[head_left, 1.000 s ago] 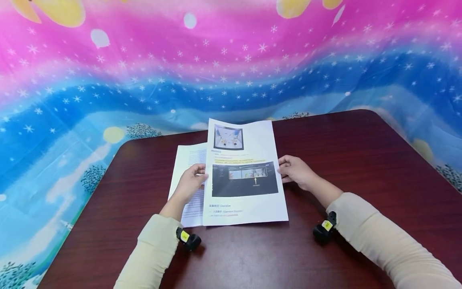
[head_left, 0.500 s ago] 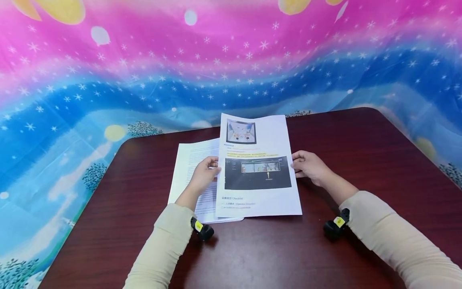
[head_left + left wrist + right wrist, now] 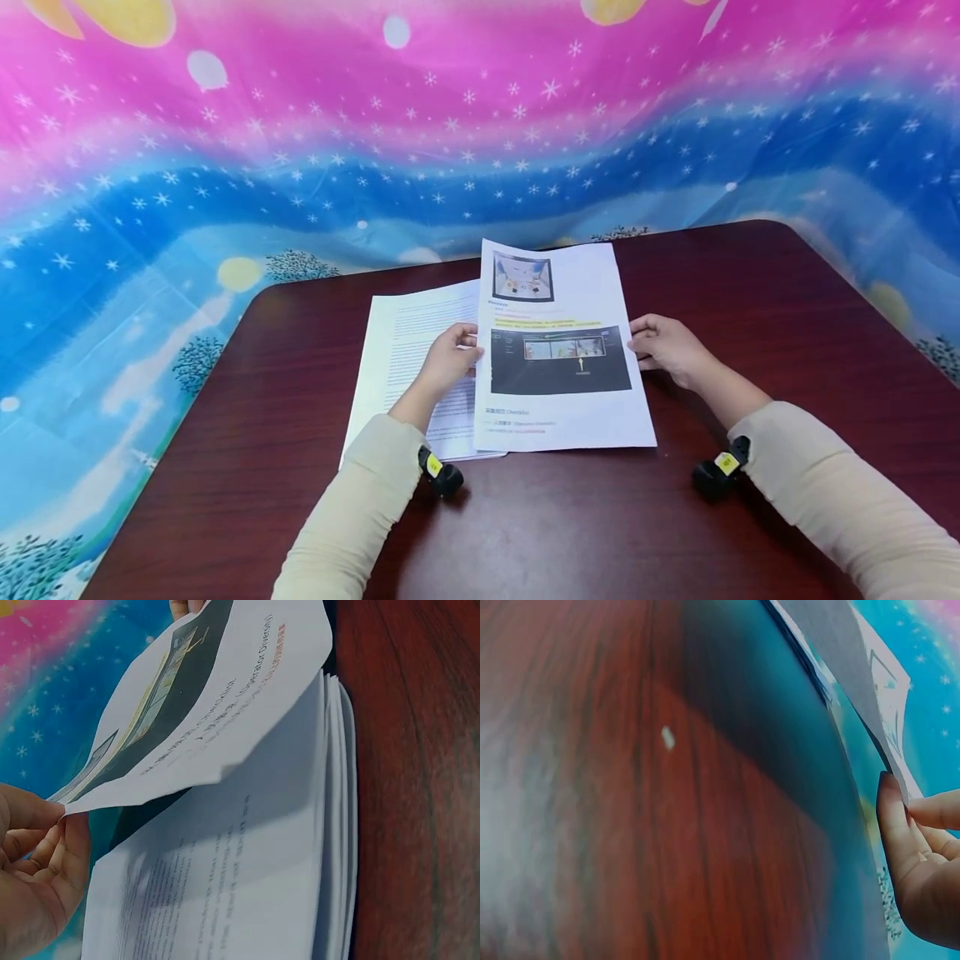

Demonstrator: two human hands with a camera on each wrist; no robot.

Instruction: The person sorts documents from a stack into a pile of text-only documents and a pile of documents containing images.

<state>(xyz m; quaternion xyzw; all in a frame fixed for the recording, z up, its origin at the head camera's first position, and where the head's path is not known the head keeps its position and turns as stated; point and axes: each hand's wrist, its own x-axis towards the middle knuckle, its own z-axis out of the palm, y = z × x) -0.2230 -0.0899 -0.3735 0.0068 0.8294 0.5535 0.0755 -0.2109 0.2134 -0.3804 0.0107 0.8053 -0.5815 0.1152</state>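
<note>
A printed sheet of paper (image 3: 558, 425), with a small photo, a dark screenshot and lines of text, is held up off the table between both hands. My left hand (image 3: 452, 360) pinches its left edge between thumb and fingers. On the opposite edge, my right hand (image 3: 667, 348) pinches the sheet the same way. Below and to the left lies a stack of printed paper (image 3: 405, 350), partly covered by the raised sheet. The left wrist view shows the sheet (image 3: 262, 682) bowed above the stack (image 3: 255, 877), with a gap between them.
A dark red wooden table (image 3: 570, 533) carries the papers. Behind it hangs a pink and blue cloth (image 3: 480, 133) with snowflakes. Each wrist wears a black camera, one at the left cuff (image 3: 442, 477) and one at the right (image 3: 722, 473).
Both hands have moved right with the sheet, uncovering more of the stack. It rose slightly at first, and its grip has stayed the same on both edges.
</note>
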